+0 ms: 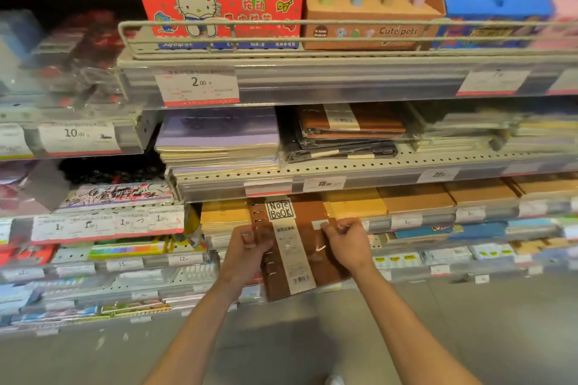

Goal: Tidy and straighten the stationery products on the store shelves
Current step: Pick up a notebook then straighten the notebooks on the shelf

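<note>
- Left hand (250, 245): fingers curled round the ring-bound left edge of the brown notebook (308, 247), grasping it.
- Right hand (347, 242): pinches the notebook's right edge through its clear wrapper.
- Brown notebook: held tilted in front of the lower shelf (406, 222), its top edge over the yellow notebook stacks (223, 212); white "Note Book" band facing up.
- Shelf above: purple exercise books (219, 137) beside wrapped brown notebooks (350, 123).
- Top shelf: red Hello Kitty display box (219, 3).

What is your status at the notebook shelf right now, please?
Left hand grips brown ring-binder notebook at its rings. Right hand pinches its right edge. Notebook held tilted before the shelf; nothing blocking.
</note>
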Demonstrator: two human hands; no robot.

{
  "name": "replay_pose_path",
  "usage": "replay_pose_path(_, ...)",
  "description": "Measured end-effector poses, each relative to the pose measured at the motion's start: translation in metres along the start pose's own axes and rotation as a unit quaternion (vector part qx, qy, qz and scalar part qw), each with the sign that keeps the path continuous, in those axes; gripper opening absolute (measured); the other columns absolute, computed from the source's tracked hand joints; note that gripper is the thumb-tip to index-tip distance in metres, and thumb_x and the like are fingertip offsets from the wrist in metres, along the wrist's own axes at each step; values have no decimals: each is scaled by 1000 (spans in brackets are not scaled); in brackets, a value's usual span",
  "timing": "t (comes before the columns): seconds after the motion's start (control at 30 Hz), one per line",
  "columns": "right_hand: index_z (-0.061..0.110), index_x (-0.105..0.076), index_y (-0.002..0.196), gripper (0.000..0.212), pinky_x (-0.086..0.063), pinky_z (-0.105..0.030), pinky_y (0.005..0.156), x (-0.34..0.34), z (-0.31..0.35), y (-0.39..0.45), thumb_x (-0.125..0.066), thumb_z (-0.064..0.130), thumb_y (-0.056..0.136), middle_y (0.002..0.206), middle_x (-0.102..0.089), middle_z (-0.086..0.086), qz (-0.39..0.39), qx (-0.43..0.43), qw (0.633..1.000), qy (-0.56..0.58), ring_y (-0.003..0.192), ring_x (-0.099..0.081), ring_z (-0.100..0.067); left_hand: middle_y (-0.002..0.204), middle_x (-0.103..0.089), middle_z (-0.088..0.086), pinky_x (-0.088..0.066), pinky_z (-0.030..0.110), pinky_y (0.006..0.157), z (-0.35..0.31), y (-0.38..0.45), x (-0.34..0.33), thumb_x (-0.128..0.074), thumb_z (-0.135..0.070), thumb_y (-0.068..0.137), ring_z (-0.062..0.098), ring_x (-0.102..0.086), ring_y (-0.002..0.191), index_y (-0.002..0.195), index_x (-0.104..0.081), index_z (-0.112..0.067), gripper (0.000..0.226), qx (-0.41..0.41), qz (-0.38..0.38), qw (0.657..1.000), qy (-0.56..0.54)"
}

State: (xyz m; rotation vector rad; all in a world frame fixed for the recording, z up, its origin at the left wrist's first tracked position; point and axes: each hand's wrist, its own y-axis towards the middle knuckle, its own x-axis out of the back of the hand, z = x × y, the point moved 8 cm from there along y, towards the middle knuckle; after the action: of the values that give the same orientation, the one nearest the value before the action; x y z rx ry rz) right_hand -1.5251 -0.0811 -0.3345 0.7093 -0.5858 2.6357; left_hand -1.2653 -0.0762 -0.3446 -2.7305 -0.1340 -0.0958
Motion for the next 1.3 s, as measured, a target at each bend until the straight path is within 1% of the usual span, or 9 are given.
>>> replay_pose_path(0.1, 12, -52, 122, 50, -51, -42, 94, 6, -20, -12, -69, 45, 88, 112, -66, -6, -10, -34, 999, 24, 107, -63, -28, 109, -64, -8, -54, 21, 61, 1, -5, -6, -72, -18, 87, 6, -68, 89, 106, -53, -30, 29, -20, 34, 998, 42)
replay_pose_path(0.2, 12, -62, 115, 43, -52, -40, 91, 13, -41, -26, -69, 43, 88, 105, -70, -3, -9, -51, 998, 44, 101, -65, -25, 110, -60, -12, -51, 11, 54, 0, -11, -16, -72, -17, 86, -2, -66, 81, 105, -52, -33, 32, -59, 74, 990, 104)
replay_pose_path(0.33, 12, -61, 98, 33, -52, -41, 89, 33, -71, -47, -70, 42, 86, 96, -70, -3, -16, -78, 995, 58, 95, -65, -23, 107, -62, -16, -54, 37, 87, 15, -23, -32, -75, -25, 84, 6, -63, 98, 100, -43, -39, 39, -64, 129, 973, 182)
replay_pose_path(0.5, 22, -56, 102, 34, -45, -14, 60, 68, -85, -76, -74, 44, 83, 92, -67, 9, -41, -74, 993, 86, 81, -62, 0, 106, -60, -22, -49, 23, 74, 12, -45, -54, -75, -34, 83, -2, -59, 97, 98, -38, -49, 43, -108, 171, 954, 222)
replay_pose_path(0.57, 22, -56, 106, 36, -41, -12, 57, 81, -84, -84, -74, 43, 83, 95, -66, 8, -54, -62, 992, 99, 82, -61, 2, 107, -61, -21, -51, 20, 70, 3, -54, -63, -74, -35, 84, 0, -61, 97, 97, -38, -50, 41, -128, 182, 950, 221)
replay_pose_path(0.87, 28, -56, 114, 43, -46, -20, 66, 138, -30, -99, -72, 52, 81, 99, -67, 6, -110, 40, 985, 127, 90, -65, -6, 87, -66, -21, -55, 16, 63, -74, -79, -76, -73, -20, 87, -5, -64, 81, 106, -47, -32, 34, -202, 182, 952, 137)
replay_pose_path(1.03, 38, -55, 106, 35, -46, -16, 63, 162, 20, -91, -70, 58, 81, 98, -67, 13, -108, 89, 980, 141, 83, -66, 1, 96, -68, -7, -56, 22, 73, -126, -85, -71, -72, -21, 87, 3, -65, 80, 111, -49, -28, 34, -226, 156, 956, 98)
replay_pose_path(1.2, 25, -60, 101, 38, -44, -17, 56, 180, 63, -73, -71, 56, 81, 89, -67, 11, -107, 111, 977, 147, 77, -66, -1, 88, -65, -9, -56, 27, 75, -168, -85, -70, -70, -31, 89, 6, -64, 76, 115, -50, -29, 32, -250, 118, 956, 96)
replay_pose_path(1.3, 19, -63, 98, 36, -46, -15, 54, 183, 83, -59, -69, 52, 85, 86, -72, 6, -79, 123, 978, 147, 71, -69, -2, 97, -69, -8, -57, 22, 68, -186, -82, -70, -67, -36, 90, 1, -69, 79, 120, -50, -28, 36, -241, 81, 963, 91)
